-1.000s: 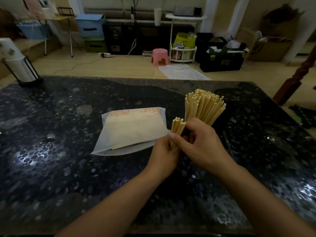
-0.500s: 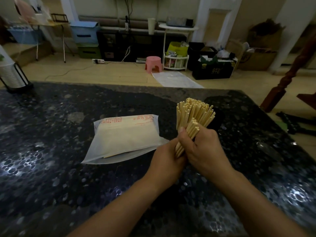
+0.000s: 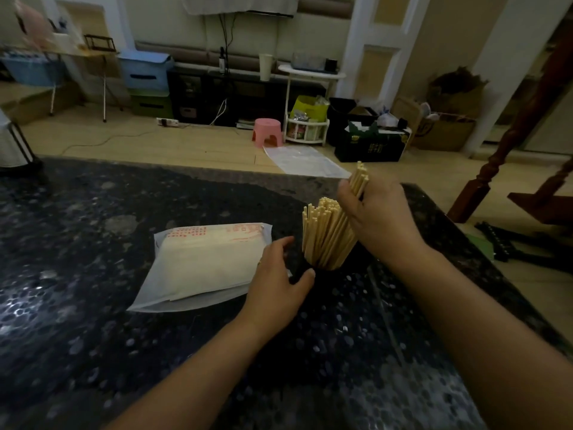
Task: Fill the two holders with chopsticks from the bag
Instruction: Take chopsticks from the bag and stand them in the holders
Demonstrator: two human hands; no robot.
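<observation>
Chopsticks (image 3: 325, 237) are standing packed upright in a dark holder (image 3: 310, 268) near the middle of the counter (image 3: 93, 243), their pale tips fanning out a little toward the top. The holder itself is hard to make out against the dark stone; only its shadowy rim is showing below the sticks. The left hand (image 3: 276, 283) is sitting right beside it, fingers and thumb loosely spread in an open curve near the holder's base, and whether they are actually touching it is not clear. The right hand (image 3: 375, 218) is up behind and to the right of the packed sticks, its grip closing round a small bundle of chopsticks (image 3: 359, 178), whose ends are poking up above the knuckles and tilting slightly to the right. Just left of the holder the bag (image 3: 207, 265) is lying flat on the counter, a whitish translucent pouch with red print along its far edge, a pale block of contents showing through. At the far left edge of the counter a white thing in a black wire stand (image 3: 15, 147) is partly cut off. Beyond the counter, on the wooden floor, a pink stool (image 3: 268, 132) is standing by a white round shelf rack (image 3: 307, 131).
</observation>
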